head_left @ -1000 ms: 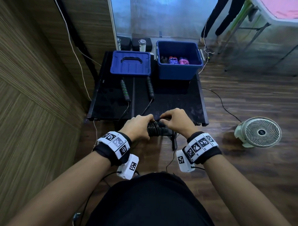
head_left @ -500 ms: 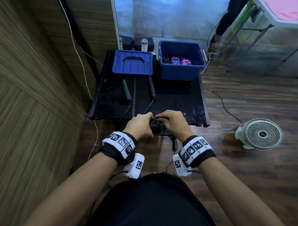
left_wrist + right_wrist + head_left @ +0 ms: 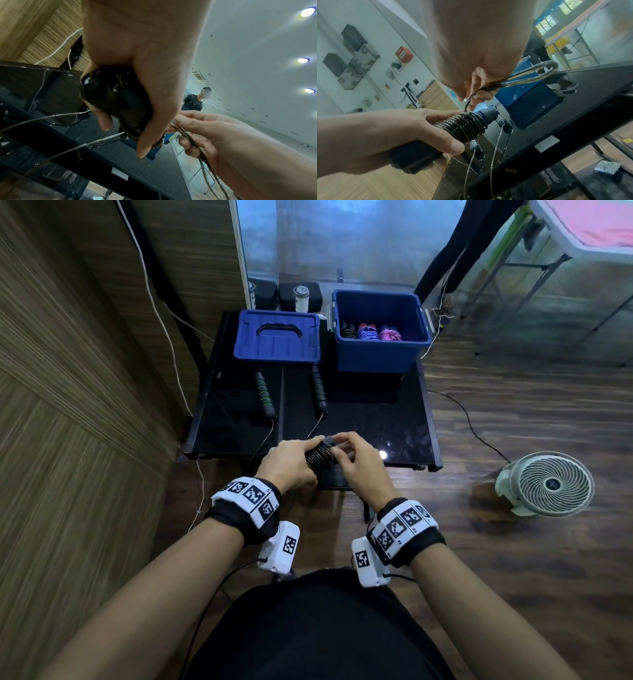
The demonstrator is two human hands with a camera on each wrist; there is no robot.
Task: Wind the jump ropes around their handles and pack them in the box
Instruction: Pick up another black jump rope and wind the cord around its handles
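Glossy black table top (image 3: 359, 419), smooth blue plastic box (image 3: 373, 350) and lid (image 3: 277, 344), shiny coated cord (image 3: 464, 127) wound on matt dark handles (image 3: 412, 155), wood-grain floor (image 3: 513, 422), ribbed wooden wall panels (image 3: 68, 371)

A black top (image 3: 318, 628) is worn, and both forearms are bare below it. Each wrist is wrapped in a black band: the left band (image 3: 239, 520) and the right band (image 3: 419, 542). White blocks printed with black-and-white square markers are fixed round each band, as on the left markers (image 3: 248, 494) and the right markers (image 3: 400, 523). A white camera box bearing one marker is hung under each wrist, the left box (image 3: 279, 549) and the right box (image 3: 368, 563). Thin black cables (image 3: 205, 611) are run from the boxes.
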